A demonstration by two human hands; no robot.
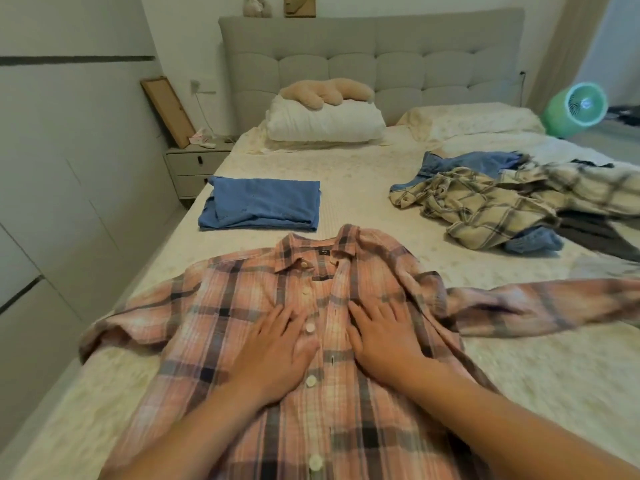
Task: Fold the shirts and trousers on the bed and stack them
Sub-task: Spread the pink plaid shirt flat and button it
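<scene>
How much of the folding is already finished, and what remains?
Done: one blue garment lies folded on the bed. In hand: the pink plaid shirt lies spread face up, with the left hand and the right hand pressing flat on its front; no fold is made yet. Left: the unfolded heap on the far right, and the stacking.

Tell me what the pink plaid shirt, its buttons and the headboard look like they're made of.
Pink plaid shirt: thin woven cloth, probably cotton, matte and finely crinkled. Its buttons: pale and smooth, likely plastic, though that is a guess. Headboard: grey padded upholstery, tufted into squares; it looks like fabric.
</scene>
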